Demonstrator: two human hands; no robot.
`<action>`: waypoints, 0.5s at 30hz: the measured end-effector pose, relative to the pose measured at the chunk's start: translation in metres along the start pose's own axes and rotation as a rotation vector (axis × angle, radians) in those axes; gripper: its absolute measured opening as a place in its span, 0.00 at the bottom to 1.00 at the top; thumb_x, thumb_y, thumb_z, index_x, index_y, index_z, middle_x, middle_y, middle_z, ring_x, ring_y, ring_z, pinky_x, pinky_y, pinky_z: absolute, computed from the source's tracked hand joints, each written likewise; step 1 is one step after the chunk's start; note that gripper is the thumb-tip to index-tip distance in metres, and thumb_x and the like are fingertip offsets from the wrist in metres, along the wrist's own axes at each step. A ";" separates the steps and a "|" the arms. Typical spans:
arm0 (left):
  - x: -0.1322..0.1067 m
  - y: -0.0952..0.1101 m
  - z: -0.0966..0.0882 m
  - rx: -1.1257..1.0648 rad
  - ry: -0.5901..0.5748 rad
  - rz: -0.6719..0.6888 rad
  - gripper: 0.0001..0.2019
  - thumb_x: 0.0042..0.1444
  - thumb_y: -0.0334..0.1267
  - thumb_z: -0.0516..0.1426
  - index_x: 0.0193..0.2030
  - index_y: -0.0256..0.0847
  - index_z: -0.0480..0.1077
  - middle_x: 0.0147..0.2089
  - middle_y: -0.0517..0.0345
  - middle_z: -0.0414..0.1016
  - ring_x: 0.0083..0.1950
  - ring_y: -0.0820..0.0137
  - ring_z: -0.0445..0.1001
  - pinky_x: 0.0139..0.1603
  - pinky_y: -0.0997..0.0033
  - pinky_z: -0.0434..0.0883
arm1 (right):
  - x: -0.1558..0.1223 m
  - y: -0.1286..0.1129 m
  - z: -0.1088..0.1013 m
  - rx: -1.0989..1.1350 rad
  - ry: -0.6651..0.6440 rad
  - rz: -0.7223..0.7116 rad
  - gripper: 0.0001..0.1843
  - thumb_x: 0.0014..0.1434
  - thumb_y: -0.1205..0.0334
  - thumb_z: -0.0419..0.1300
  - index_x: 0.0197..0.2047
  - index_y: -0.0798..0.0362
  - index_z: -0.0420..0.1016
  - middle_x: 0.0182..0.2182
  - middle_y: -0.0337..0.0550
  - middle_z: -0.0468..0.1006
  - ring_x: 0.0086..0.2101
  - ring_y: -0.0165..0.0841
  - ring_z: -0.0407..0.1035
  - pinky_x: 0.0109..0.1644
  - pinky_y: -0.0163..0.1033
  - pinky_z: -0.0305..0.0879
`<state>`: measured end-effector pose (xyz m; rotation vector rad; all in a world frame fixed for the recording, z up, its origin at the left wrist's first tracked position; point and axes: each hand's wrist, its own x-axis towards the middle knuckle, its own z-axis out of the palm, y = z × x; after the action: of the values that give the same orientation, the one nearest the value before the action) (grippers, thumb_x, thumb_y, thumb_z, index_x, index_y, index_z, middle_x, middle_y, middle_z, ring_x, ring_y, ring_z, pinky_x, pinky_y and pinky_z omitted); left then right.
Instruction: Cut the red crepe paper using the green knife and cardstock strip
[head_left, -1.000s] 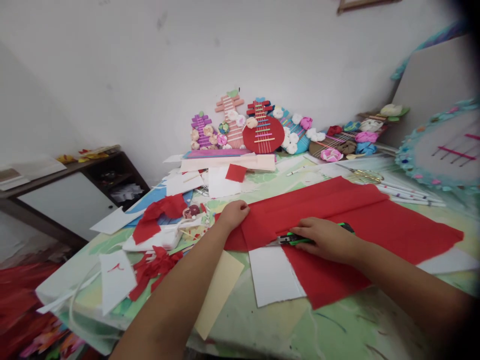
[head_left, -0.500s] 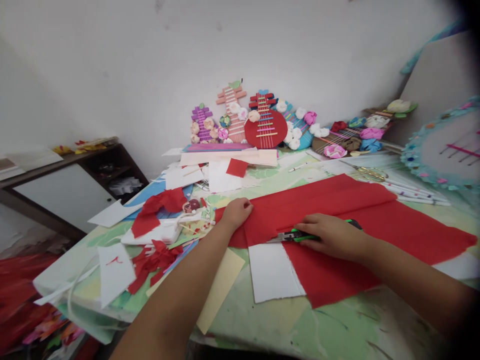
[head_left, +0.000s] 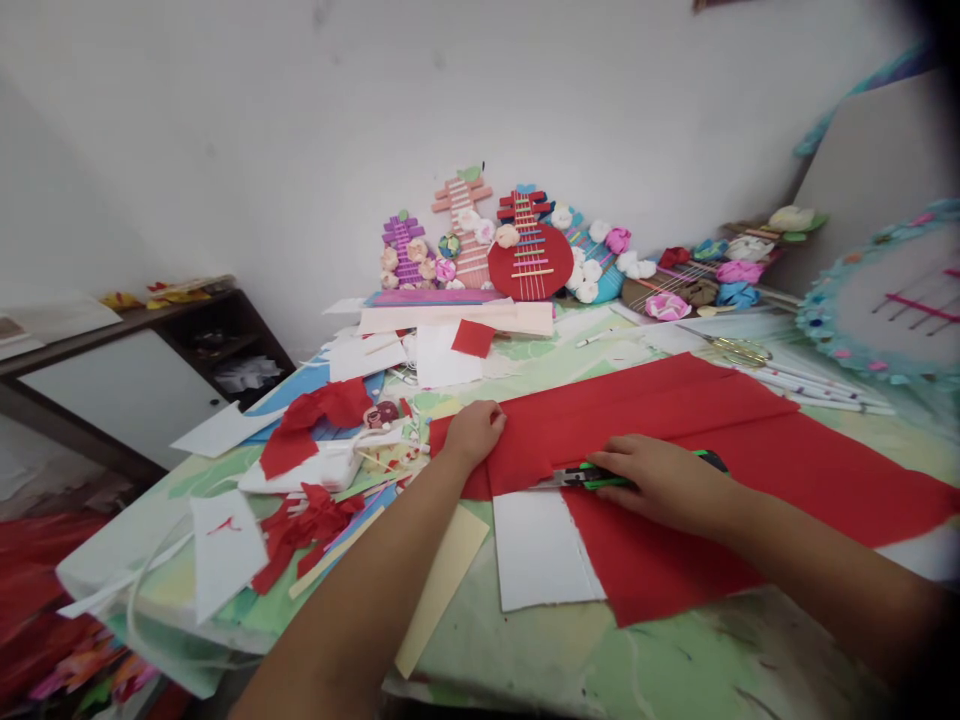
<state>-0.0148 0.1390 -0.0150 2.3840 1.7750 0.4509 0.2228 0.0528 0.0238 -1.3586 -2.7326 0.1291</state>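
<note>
right hand (head_left: 660,485): closed around the green utility knife (head_left: 604,477), palm down and low on the sheet, blade tip pointing away from my wrist, toward the left hand.
left hand (head_left: 474,432): just past the blade tip, knuckles up and fingers curled on the near-left end of the red paper (head_left: 757,440). Cannot tell if it pinches the edge or only pins it.
red paper: directly under both grips, spread flat on the table (head_left: 600,660). It runs well out behind my knife wrist to the right, and a lengthwise fold ridge lies just beyond the knife.
white card (head_left: 544,550): under the paper on my side of the blade, sticking out toward me.
done, my read: the blade sits close to the sheet's left end, so this pass looks near its end. The slit itself is hidden under my hand, so cannot confirm.
left, my read: the sheet reads as one piece, no strip is pulled free, and the long stretch behind my wrist shows no visible cut.
beside left grip: red paper scraps (head_left: 315,520) and a beige card (head_left: 442,590), near but apart.
beyond knife grip: scissors (head_left: 739,350) and pens (head_left: 817,385), well apart. Paper instrument models (head_left: 529,260) stand at the wall.
</note>
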 end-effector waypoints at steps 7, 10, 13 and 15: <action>-0.001 0.004 -0.005 0.004 -0.021 0.028 0.11 0.59 0.39 0.52 0.47 0.38 0.64 0.47 0.52 0.66 0.43 0.67 0.69 0.42 0.60 0.68 | -0.003 -0.004 0.001 0.006 0.004 0.041 0.14 0.57 0.56 0.50 0.42 0.51 0.70 0.33 0.47 0.72 0.33 0.38 0.67 0.33 0.38 0.60; -0.008 0.010 -0.015 0.007 -0.020 0.070 0.12 0.59 0.39 0.51 0.47 0.38 0.64 0.48 0.52 0.65 0.44 0.66 0.68 0.43 0.59 0.67 | -0.005 -0.002 0.004 0.029 0.004 0.053 0.16 0.57 0.56 0.50 0.46 0.50 0.69 0.35 0.49 0.72 0.35 0.39 0.67 0.35 0.39 0.61; -0.022 0.019 -0.028 0.017 -0.026 0.151 0.15 0.58 0.41 0.52 0.51 0.39 0.62 0.52 0.51 0.62 0.50 0.62 0.64 0.49 0.55 0.62 | -0.005 -0.001 0.006 0.041 0.017 0.050 0.17 0.57 0.56 0.50 0.48 0.51 0.68 0.36 0.50 0.72 0.36 0.39 0.67 0.36 0.40 0.61; -0.032 0.024 -0.034 0.024 -0.064 0.229 0.18 0.56 0.42 0.54 0.54 0.43 0.60 0.57 0.52 0.58 0.56 0.63 0.58 0.55 0.59 0.56 | -0.004 -0.001 0.007 0.045 0.027 0.043 0.17 0.57 0.56 0.50 0.48 0.51 0.69 0.36 0.50 0.72 0.36 0.39 0.67 0.36 0.40 0.61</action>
<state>-0.0120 0.0994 0.0190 2.5994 1.4965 0.3755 0.2240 0.0484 0.0169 -1.3976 -2.6625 0.1732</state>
